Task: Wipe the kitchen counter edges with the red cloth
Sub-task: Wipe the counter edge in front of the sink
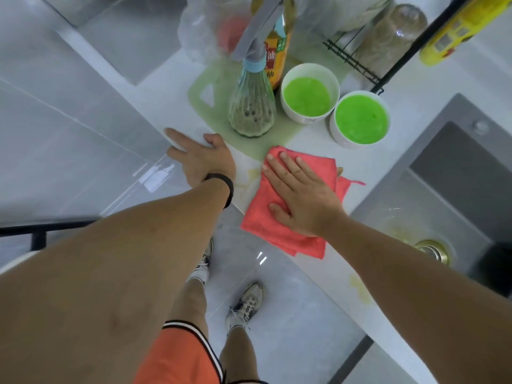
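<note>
The folded red cloth (277,225) lies flat on the white counter (368,162), its near corner hanging over the counter's front edge. My right hand (299,195) presses flat on the cloth with straight, spread fingers. Left of it, my left hand (199,156) rests on the counter's edge, with the fingers reaching over the rim and the thumb on top. A dark band sits on the left wrist. Yellowish stains show on the counter between the two hands and further along the edge under my right forearm.
Behind the cloth stand two white bowls of green liquid (307,97) (360,120), a clear spray bottle (252,106) on a green mat (210,84), and an oil bottle (277,59). A grey sink (443,173) lies to the right, a black rack (357,62) behind. Tiled floor and my feet are below.
</note>
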### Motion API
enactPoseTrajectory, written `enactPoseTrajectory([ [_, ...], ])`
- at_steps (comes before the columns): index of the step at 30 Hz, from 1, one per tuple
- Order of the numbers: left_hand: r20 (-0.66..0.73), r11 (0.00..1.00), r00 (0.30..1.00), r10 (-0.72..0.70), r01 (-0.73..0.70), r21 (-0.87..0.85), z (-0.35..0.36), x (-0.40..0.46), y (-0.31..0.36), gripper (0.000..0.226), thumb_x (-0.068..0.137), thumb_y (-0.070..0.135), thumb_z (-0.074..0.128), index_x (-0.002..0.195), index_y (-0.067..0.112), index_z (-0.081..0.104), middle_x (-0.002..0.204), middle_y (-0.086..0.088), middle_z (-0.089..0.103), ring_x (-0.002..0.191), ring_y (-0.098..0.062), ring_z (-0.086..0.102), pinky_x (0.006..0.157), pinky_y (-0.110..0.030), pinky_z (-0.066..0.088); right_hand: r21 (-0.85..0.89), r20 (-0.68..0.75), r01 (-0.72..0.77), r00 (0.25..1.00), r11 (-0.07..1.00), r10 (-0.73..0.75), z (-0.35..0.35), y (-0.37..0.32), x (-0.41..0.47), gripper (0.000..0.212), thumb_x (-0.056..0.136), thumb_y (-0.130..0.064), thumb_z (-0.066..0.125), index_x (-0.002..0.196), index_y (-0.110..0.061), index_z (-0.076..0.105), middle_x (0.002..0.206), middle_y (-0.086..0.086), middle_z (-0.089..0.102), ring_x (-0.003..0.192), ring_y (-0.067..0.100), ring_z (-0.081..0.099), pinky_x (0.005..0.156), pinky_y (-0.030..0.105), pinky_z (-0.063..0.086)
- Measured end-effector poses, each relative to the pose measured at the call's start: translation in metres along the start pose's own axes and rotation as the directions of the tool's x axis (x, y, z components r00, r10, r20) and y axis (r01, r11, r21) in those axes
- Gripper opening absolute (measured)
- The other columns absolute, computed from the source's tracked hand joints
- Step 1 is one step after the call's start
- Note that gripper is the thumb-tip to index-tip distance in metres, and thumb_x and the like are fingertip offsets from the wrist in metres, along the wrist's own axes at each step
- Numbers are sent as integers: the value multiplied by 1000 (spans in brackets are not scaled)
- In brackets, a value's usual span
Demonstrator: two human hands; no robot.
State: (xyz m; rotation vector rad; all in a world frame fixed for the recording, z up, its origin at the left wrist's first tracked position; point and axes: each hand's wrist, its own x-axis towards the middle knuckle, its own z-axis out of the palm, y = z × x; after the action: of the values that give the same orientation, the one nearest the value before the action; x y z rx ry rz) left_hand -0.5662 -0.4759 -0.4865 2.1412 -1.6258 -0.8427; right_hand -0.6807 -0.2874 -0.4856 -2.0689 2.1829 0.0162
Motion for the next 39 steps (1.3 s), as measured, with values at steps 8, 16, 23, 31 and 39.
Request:
enactPoseTrajectory([
  [8, 21, 1000, 1000, -23, 23, -8, -2, -1, 2, 79, 97, 47, 34, 163, 23, -4, 153, -10, 23, 83, -36, 58, 73, -43, 49, 18, -71, -106, 992, 994, 107, 5, -30, -11, 77, 101, -51, 41, 164, -11, 21, 172, 10, 13, 160, 30, 7, 129, 50, 12],
  [16, 7, 999, 999, -36, 36, 2, -2, -1, 3, 79, 97, 47, 36, 163, 24, -1, 151, -10, 25, 78, -32, 52, 70, -41, 44, 45, 18, 120, 993, 992, -121, 3, -21, -8, 81, 98, -57, 41, 165, -17, 17, 173, 5, 10, 160, 24, 6, 130, 45, 8],
  [23, 20, 999, 999, -38, 38, -17, -2, 2, 2, 81, 96, 48, 37, 163, 24, -2, 149, -10, 27, 77, -30, 53, 68, -39, 44, 139, -59, -235, 968, 962, 245, 1, -11, -1, 85, 100, -58, 41, 165, -12, 13, 173, 7, 6, 161, 23, 2, 130, 45, 7],
  [31, 35, 999, 999, -38, 39, -33, -4, 1, 1, 81, 97, 48, 37, 163, 23, -3, 151, -9, 25, 76, -30, 54, 66, -37, 42, 97, 24, -404, 914, 909, 404, 0, 29, -37, 83, 100, -60, 29, 166, -18, 4, 174, 5, -3, 160, 23, -4, 130, 48, 2],
  [39, 43, 999, 999, -29, 31, -45, -3, 1, 1, 81, 97, 48, 36, 163, 22, -3, 152, -10, 24, 81, -31, 59, 73, -41, 54, 48, 12, -442, 897, 896, 442, 4, -11, -55, 80, 103, -60, 26, 166, -13, 9, 173, 10, 2, 160, 29, -2, 129, 54, 7],
])
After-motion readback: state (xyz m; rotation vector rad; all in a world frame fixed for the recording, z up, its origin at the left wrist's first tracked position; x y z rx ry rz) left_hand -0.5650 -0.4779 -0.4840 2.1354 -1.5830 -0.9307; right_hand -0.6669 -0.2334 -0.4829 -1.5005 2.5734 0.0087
